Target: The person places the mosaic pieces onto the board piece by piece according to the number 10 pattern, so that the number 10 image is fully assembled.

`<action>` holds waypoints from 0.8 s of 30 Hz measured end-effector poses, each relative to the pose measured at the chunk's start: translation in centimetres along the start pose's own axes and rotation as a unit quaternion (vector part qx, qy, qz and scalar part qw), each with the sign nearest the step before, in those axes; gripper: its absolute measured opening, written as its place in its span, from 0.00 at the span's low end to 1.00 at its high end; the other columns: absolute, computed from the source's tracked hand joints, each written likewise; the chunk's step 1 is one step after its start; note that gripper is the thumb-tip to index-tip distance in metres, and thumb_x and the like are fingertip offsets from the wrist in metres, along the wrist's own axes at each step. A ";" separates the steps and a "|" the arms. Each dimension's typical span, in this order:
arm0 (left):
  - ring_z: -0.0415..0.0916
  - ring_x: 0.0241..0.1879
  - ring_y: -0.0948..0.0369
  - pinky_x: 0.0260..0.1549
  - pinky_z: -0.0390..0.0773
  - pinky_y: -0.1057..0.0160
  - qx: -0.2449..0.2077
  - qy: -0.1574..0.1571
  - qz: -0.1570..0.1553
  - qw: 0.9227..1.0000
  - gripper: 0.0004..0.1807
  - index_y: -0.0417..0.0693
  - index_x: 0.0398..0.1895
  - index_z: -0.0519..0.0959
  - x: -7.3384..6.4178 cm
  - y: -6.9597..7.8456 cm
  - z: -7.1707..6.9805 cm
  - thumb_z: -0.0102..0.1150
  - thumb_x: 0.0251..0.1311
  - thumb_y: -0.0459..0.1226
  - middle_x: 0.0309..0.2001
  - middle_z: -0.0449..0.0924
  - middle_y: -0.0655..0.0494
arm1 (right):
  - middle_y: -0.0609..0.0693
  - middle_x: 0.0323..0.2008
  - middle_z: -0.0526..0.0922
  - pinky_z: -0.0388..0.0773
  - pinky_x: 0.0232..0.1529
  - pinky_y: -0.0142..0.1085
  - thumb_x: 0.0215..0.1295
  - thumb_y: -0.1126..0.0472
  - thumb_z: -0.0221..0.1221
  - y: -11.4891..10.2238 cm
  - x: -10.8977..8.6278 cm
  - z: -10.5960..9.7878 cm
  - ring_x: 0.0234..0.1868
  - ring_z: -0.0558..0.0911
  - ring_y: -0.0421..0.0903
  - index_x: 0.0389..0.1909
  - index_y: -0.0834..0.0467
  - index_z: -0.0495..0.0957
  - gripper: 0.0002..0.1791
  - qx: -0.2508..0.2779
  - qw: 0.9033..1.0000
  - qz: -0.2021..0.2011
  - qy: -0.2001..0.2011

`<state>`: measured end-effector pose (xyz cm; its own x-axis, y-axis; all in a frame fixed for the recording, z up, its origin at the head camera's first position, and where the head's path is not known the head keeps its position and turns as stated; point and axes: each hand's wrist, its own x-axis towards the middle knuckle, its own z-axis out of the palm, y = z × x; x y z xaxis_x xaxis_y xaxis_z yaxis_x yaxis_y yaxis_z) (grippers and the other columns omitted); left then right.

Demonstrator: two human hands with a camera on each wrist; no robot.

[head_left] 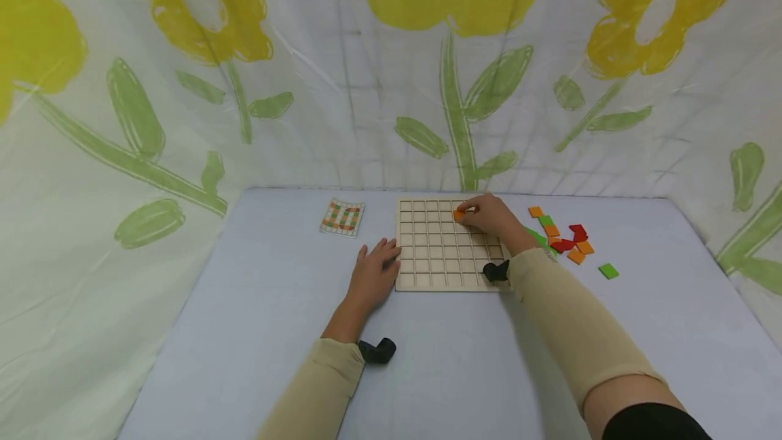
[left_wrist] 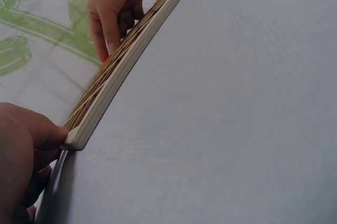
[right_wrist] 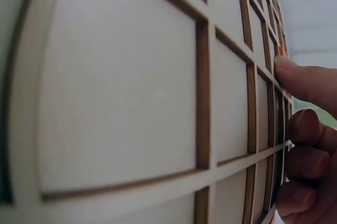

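A wooden grid board point(head_left: 430, 247) with raised square cells lies flat on the table. At its far side, right of the middle, my right hand point(head_left: 489, 216) pinches a small orange square tile point(head_left: 459, 214) over a cell. The right wrist view shows only a sliver of that tile point(right_wrist: 281, 50) beyond the fingertip, the other fingers curled. My left hand point(head_left: 374, 273) rests on the table with fingers extended to the board's left edge. In the left wrist view, a digit of the left hand point(left_wrist: 26, 150) touches the board's corner point(left_wrist: 73, 138).
Loose tiles lie right of the board: orange point(head_left: 535, 212), green point(head_left: 546, 221) and red point(head_left: 578, 232), with one green tile point(head_left: 608, 271) farther out. A printed pattern card point(head_left: 342, 218) lies left of the board. Behind the table hangs a flowered curtain point(head_left: 342, 87).
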<state>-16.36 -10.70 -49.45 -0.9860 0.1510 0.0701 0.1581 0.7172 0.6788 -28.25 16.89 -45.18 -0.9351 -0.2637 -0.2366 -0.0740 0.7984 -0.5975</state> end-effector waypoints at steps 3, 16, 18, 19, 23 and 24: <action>0.59 0.73 0.56 0.76 0.44 0.45 0.000 0.000 0.000 1.000 0.19 0.47 0.61 0.78 0.0 0.0 0.1 0.55 0.69 0.40 0.69 0.69 0.56 | 0.59 0.62 0.73 0.77 0.53 0.52 0.69 0.52 0.60 0.0 -0.2 0.0 0.55 0.76 0.57 0.62 0.52 0.78 0.22 -0.010 1.000 0.000 0.001; 0.59 0.73 0.55 0.76 0.44 0.44 0.003 -0.008 0.002 1.000 0.20 0.46 0.63 0.77 0.0 0.1 -0.3 0.54 0.70 0.39 0.70 0.69 0.54 | 0.59 0.48 0.80 0.78 0.38 0.44 0.71 0.52 0.57 4.3 -2.0 -4.3 0.39 0.78 0.53 0.65 0.54 0.73 0.24 -0.021 0.998 0.002 0.051; 0.59 0.74 0.55 0.76 0.43 0.45 0.002 -0.011 0.000 1.000 0.20 0.47 0.63 0.77 0.0 0.1 -0.2 0.54 0.70 0.40 0.70 0.68 0.55 | 0.61 0.51 0.78 0.78 0.45 0.48 0.71 0.52 0.57 5.3 -2.9 -5.3 0.46 0.77 0.56 0.64 0.56 0.74 0.24 -0.028 0.998 0.020 0.060; 0.59 0.74 0.55 0.76 0.43 0.46 0.002 -0.012 0.001 1.000 0.20 0.47 0.63 0.77 0.0 0.1 -0.2 0.54 0.70 0.40 0.70 0.68 0.55 | 0.61 0.52 0.78 0.77 0.49 0.50 0.70 0.52 0.57 5.7 -3.3 -5.8 0.49 0.76 0.57 0.64 0.56 0.74 0.24 -0.030 0.997 0.028 0.065; 0.59 0.74 0.56 0.77 0.43 0.46 0.003 -0.005 0.000 1.000 0.20 0.47 0.63 0.77 0.0 0.0 -0.1 0.54 0.70 0.40 0.70 0.69 0.56 | 0.64 0.61 0.73 0.71 0.61 0.59 0.71 0.52 0.57 7.1 -4.7 -7.2 0.60 0.71 0.62 0.64 0.58 0.73 0.25 -0.038 0.996 0.053 0.067; 0.59 0.74 0.56 0.76 0.43 0.46 0.003 -0.003 0.000 1.000 0.20 0.47 0.62 0.77 0.0 -0.1 -0.1 0.55 0.69 0.40 0.70 0.69 0.56 | 0.66 0.63 0.70 0.69 0.62 0.60 0.72 0.52 0.56 7.4 -4.9 -7.4 0.62 0.69 0.64 0.65 0.59 0.72 0.25 -0.041 0.995 0.058 0.063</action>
<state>-16.39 -10.86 -49.41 -0.9857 0.1553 0.0658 0.1586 0.7215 0.6740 -26.75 28.11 -42.74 -0.9746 -0.1012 -0.1997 0.0143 0.8621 -0.5066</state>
